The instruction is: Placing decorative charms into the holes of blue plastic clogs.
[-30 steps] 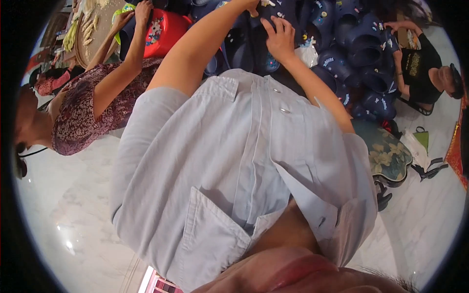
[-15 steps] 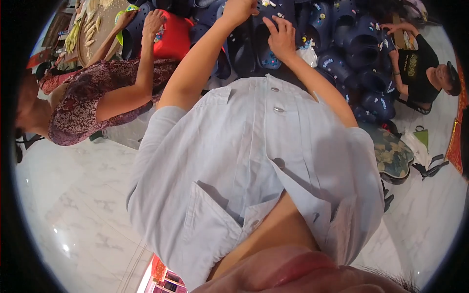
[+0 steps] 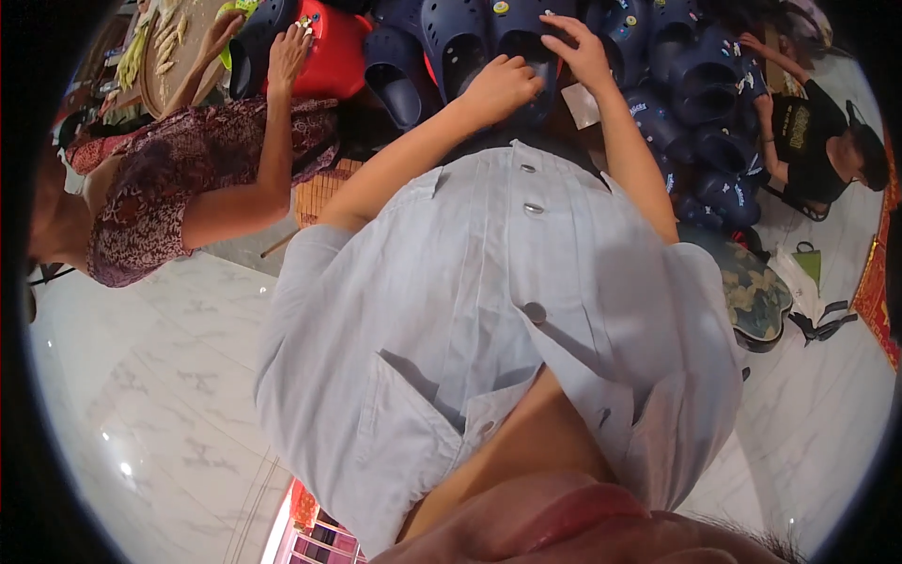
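At the top of the head view, a pair of dark blue foam clogs lies under my hands. My left hand (image 3: 505, 90) is over the foot opening of the right-hand clog (image 3: 520, 21), its fingers curled; what they hold, if anything, is hidden. Beside that clog's toe, my right hand (image 3: 584, 58) has thumb and forefinger apart. A tiny white piece shows at its forefinger tip. A round yellow charm (image 3: 501, 7) sits on the clog's front. The left-hand clog (image 3: 455, 26) lies alongside, and another dark blue clog (image 3: 398, 80) stands further left.
More dark blue clogs (image 3: 707, 85) with small charms are heaped to the right. A pale flat packet (image 3: 581, 106) lies below my right wrist. At left, a person in a patterned dress works beside a red container (image 3: 331, 49). Another person in black reaches in from the right.
My left hand has come down from the top edge to the clog's opening. My right hand has moved up and right, off the clog's opening. The clogs beneath have shifted.
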`<state>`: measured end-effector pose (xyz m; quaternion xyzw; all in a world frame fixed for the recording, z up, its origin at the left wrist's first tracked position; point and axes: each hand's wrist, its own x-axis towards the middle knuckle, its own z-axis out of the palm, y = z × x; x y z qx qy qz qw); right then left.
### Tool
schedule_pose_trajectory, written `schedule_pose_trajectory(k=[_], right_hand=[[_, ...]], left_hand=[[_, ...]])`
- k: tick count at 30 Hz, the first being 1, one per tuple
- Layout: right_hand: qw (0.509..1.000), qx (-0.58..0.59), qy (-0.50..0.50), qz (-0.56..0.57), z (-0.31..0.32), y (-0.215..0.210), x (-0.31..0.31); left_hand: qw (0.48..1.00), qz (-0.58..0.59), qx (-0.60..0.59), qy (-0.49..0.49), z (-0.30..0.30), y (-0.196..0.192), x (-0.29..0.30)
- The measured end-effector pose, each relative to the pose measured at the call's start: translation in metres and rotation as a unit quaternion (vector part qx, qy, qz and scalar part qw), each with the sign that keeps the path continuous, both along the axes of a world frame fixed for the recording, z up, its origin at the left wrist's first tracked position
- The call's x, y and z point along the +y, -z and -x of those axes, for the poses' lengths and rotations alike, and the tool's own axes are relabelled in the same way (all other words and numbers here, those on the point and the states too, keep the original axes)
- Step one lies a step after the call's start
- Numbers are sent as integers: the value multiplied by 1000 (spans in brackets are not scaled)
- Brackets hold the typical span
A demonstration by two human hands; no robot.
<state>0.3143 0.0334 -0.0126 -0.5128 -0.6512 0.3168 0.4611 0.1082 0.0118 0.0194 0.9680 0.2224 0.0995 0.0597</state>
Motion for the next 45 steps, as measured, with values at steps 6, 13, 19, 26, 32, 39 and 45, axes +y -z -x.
schedule_pose_trajectory(k=[6, 13, 19, 26, 32, 39, 45], right_hand=[[1000, 22, 17, 13, 6, 11, -10], [999, 24, 12, 28, 10, 3, -2], [1000, 2, 7, 27, 10, -2, -3], [999, -2, 17, 30, 7, -5, -6], [983, -155, 55, -83, 16, -14, -15], [928, -313, 5, -203, 54, -44, -15], [905, -365, -1, -216, 79, -21, 4]], left_hand=[[998, 42, 34, -27, -9, 14, -7], [993, 109, -10, -38, -4, 15, 3], [976, 208, -35, -50, 0, 17, 9], [977, 190, -73, -64, 11, -6, 9], [882, 211, -332, -262, 48, -43, 11], [698, 286, -493, -433, 110, 8, 57], [671, 318, -499, -447, 106, 27, 69]])
